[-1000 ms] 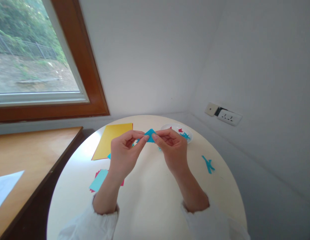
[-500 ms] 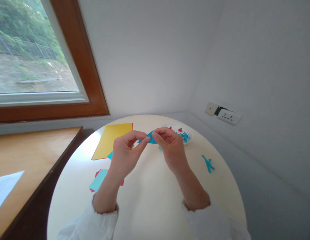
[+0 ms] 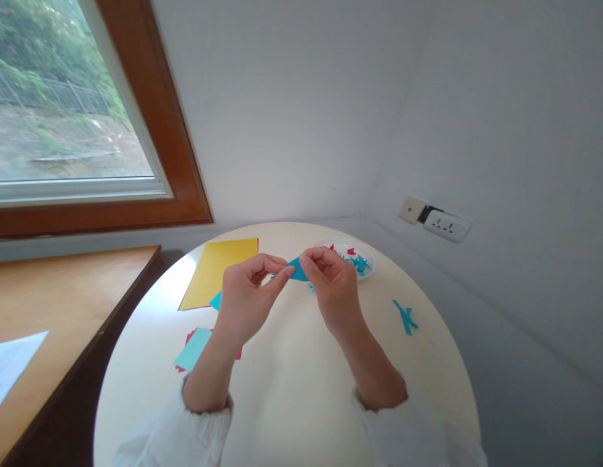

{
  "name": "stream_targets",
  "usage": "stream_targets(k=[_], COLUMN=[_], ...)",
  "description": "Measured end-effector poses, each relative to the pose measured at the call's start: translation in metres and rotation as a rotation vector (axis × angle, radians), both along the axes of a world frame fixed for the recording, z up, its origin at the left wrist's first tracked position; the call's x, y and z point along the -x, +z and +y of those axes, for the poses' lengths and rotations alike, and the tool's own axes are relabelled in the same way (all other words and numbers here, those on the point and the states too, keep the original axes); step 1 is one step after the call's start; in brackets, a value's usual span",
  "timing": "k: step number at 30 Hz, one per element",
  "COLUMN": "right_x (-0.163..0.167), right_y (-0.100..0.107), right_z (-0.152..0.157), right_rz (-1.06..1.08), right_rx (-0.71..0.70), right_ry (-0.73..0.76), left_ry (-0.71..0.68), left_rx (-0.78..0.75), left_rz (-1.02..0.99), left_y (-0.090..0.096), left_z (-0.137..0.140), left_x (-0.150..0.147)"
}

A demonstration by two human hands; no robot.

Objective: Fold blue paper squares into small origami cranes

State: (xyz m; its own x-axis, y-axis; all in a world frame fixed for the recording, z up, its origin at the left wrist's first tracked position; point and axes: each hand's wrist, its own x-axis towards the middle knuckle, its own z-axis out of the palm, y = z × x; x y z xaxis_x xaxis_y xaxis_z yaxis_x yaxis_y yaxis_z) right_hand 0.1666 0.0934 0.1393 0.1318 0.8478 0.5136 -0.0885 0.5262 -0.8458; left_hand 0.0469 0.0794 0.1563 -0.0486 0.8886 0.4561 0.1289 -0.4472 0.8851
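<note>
A small piece of blue paper [image 3: 297,270] is pinched between both hands above the far half of the round table. My left hand [image 3: 252,292] grips its left end with thumb and fingertips. On the other side, my right hand [image 3: 333,285] holds the right end the same way. The paper looks folded, but the fingers cover most of its edges. Just behind my right hand stands a clear shallow dish [image 3: 370,272] with several blue and red paper bits in it.
Yellow paper [image 3: 208,272] lies at the back left of the white table [image 3: 291,402]. Light-blue paper [image 3: 193,350] rests over red pieces nearer me, partly behind my left forearm. Blue paper strips [image 3: 406,318] lie at the right. A wooden desk [image 3: 62,285] adjoins on the left.
Both hands have shifted very slightly to the right with the blue paper. Their pinching grip on it stays the same.
</note>
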Motion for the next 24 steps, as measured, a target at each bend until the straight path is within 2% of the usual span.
stream_targets(k=[11,17,24], right_x=[-0.001,-0.005,-0.004], right_y=[-0.010,-0.008,-0.008], right_z=[0.008,0.010,0.010], right_rz=[-0.076,-0.118,-0.129], right_rx=[-0.013,0.013,-0.016], right_ry=[-0.068,0.002,-0.046], left_ry=[-0.007,-0.004,-0.004], left_rx=[0.094,0.105,0.115], left_rz=[0.009,-0.020,-0.012], left_y=[-0.003,-0.003,-0.002], left_z=[0.006,0.007,0.004], left_x=[0.002,0.000,-0.002])
